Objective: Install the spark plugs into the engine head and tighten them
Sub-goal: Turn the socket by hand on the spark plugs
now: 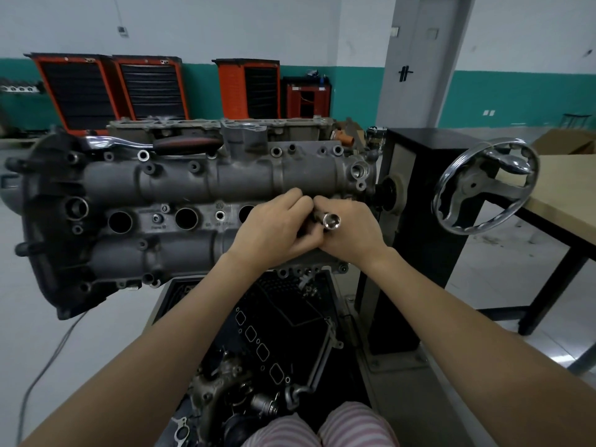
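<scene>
Head – engine head (193, 185) on stand, tiled wkshop floor (503, 253).

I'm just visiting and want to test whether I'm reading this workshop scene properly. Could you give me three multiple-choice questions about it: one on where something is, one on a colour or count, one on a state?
1. Where does the chrome ratchet wrench with the dark handle lie?
A. on the far upper edge of the grey metal engine head
B. on the wooden table
C. on the floor

2. What colour frames the black tool cabinets at the back wall?
A. blue
B. orange-red
C. yellow

3. What are the left hand and right hand doing?
A. resting apart
B. turning the handwheel
C. together holding a shiny metal socket

Answers: 1 A, it rests along the head's far side. 2 B, the frames are orange-red. 3 C, both hands meet around the socket, its open end facing the camera.
</scene>
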The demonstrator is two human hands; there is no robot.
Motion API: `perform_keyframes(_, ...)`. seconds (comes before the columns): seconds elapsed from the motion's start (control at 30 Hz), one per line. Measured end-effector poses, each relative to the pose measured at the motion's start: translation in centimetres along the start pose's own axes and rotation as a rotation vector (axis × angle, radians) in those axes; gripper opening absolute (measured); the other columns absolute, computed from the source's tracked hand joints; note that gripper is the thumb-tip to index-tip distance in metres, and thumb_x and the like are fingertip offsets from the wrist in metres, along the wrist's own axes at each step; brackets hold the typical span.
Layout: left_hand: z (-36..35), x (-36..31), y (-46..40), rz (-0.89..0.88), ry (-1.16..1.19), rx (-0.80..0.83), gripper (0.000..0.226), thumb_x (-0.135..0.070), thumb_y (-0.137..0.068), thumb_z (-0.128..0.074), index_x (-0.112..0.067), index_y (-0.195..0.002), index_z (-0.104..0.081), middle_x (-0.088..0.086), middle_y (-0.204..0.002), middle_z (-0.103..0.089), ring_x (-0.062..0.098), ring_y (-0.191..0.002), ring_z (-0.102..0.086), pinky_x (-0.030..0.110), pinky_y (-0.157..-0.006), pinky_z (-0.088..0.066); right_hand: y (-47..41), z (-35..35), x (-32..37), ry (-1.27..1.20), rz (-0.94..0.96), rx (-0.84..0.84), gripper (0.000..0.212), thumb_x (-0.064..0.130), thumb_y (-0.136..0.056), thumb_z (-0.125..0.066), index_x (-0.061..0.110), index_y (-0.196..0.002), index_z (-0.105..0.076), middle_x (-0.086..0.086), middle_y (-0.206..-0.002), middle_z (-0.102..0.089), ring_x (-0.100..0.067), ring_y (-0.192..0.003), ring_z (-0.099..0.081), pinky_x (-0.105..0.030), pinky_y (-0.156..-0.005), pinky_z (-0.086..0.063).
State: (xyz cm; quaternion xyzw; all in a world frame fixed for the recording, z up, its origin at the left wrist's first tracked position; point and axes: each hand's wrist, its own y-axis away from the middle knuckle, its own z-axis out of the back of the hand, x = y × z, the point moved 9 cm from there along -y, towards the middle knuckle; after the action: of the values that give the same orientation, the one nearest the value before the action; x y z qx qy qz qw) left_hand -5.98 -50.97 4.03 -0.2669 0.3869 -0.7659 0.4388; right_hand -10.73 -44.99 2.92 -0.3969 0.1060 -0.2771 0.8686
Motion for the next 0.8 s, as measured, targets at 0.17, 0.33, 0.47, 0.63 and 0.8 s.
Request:
perform_keyframes(0.17,-0.07,0.87,0.05,0.068,-0.013,-0.037,0.032,-0.024,-0.077,-0.064,-0.004,-0.054,-0.050,0.008,-0.053,-0.046,0.023,-0.041,-0.045,0.019,-0.045,-0.024,0.13,0.14,-0.67,-0.064,-0.046,-0.040,0.020,0.016,-0.073,-0.057,0.007,-0.056,-0.051,-0.010,-0.052,-0.054,-0.031,-0.048,-0.051,-0.033,-0.043,-0.036)
perform_keyframes(0.33,-0.37,0.29,-0.03,0.016,0.010,0.017,0.031,-0.028,-0.082,-0.047,-0.002,-0.065,-0.051,0.011,-0.063,-0.048,0.024,-0.047,-0.045,0.022,-0.044,-0.026,-0.02,-0.17,-0.46,0.006,-0.045,0.012,0.020,0.014,-0.071,-0.067,0.005,-0.069,-0.049,-0.007,-0.054,-0.054,-0.029,-0.046,-0.051,-0.026,-0.045,-0.027)
perform_keyframes(0.47,-0.27,0.55,-0.01,0.038,0.007,0.007,0.030,-0.029,-0.082,-0.046,-0.003,-0.068,-0.050,0.011,-0.067,-0.047,0.021,-0.049,-0.042,0.023,-0.043,-0.026,0.04,-0.18,-0.11,0.010,-0.018,0.021,0.018,0.015,-0.072,-0.065,0.003,-0.072,-0.052,-0.009,-0.057,-0.057,-0.032,-0.050,-0.054,-0.028,-0.045,-0.032)
perform_keyframes(0.63,-0.20,0.65,0.04,0.049,-0.029,-0.008,0.026,-0.029,-0.077,-0.049,-0.007,-0.064,-0.050,0.007,-0.061,-0.047,0.023,-0.044,-0.046,0.020,-0.043,-0.023,0.07,-0.09,-0.38,-0.021,-0.042,0.012,0.013,0.009,-0.073,-0.063,0.003,-0.064,-0.056,-0.011,-0.058,-0.058,-0.034,-0.054,-0.055,-0.035,-0.046,-0.040)
perform_keyframes(0.8,-0.38,0.67,0.04,0.044,-0.032,0.014,0.025,-0.028,-0.076,-0.053,-0.006,-0.064,-0.051,0.007,-0.061,-0.047,0.023,-0.044,-0.046,0.020,-0.045,-0.021,0.10,-0.19,-0.35,0.016,-0.035,-0.002,0.018,0.011,-0.072,-0.065,0.006,-0.058,-0.054,-0.009,-0.055,-0.058,-0.031,-0.050,-0.053,-0.027,-0.046,-0.030)
